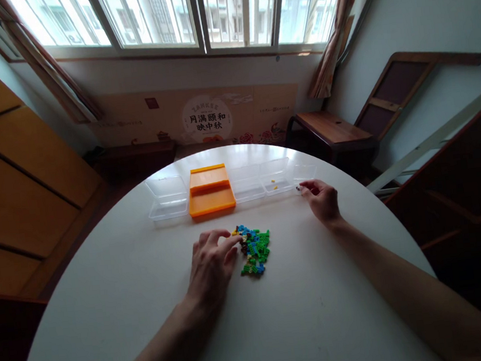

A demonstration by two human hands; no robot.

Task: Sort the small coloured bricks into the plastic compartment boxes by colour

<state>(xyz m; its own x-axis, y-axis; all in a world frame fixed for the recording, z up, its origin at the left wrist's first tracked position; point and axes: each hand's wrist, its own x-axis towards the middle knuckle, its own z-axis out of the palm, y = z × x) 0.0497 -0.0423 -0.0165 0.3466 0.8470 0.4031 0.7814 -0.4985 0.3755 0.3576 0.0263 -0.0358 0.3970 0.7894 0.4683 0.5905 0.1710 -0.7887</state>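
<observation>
A loose pile of small toy bricks (257,247) in green, blue, yellow and brown lies mid-table. At its left edge my left hand (212,259) has its fingers apart, the index fingertip touching the bricks. Further back on the right, my right hand (321,197) pinches a tiny dark brick (298,188) between thumb and index finger. That brick is beside the rightmost clear plastic box (304,171), which the hand partly hides. Just left of it, another clear box (278,184) holds a few small yellow bricks (274,185).
An orange open box (213,211) stands at the table's back, between a clear box (168,208) on its left and another clear box (248,191) on its right. All rest on a round white table (120,310). A wooden bench (334,126) is beyond its far right edge.
</observation>
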